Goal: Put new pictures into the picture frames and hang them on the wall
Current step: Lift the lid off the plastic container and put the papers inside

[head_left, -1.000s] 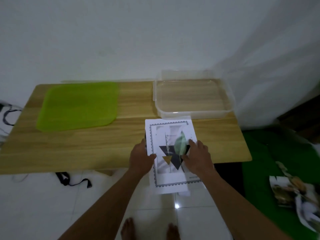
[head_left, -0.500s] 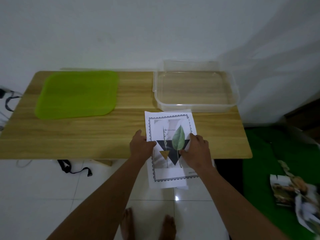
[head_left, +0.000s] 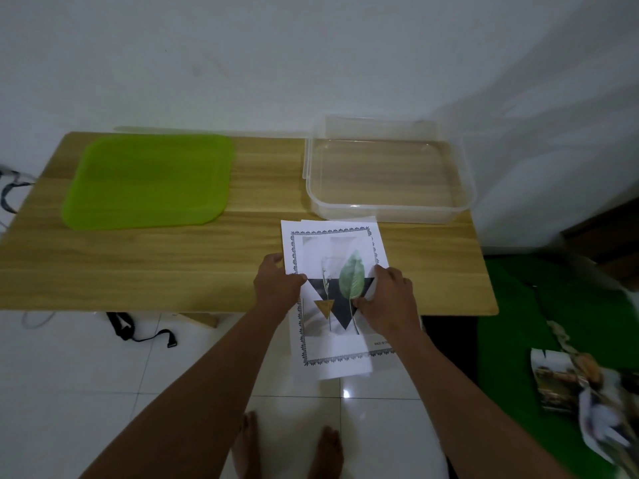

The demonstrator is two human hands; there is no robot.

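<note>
lid (head_left: 148, 181) table-left | container (head_left: 389, 212) table-right | prints (head_left: 332, 243) before container

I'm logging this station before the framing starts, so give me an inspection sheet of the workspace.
Surface: wooden table, against a white wall.
Job's things: stack of printed pictures, leaf print on top, overhanging the table's near edge; no frames seen.
Clutter: green lid; clear plastic bin, nothing in it.
Grips: left hand and right hand each pinch a side of the stack.
Cables: black strap on the floor.
Surroundings: white tiles; green cloth with crumpled prints.
</note>
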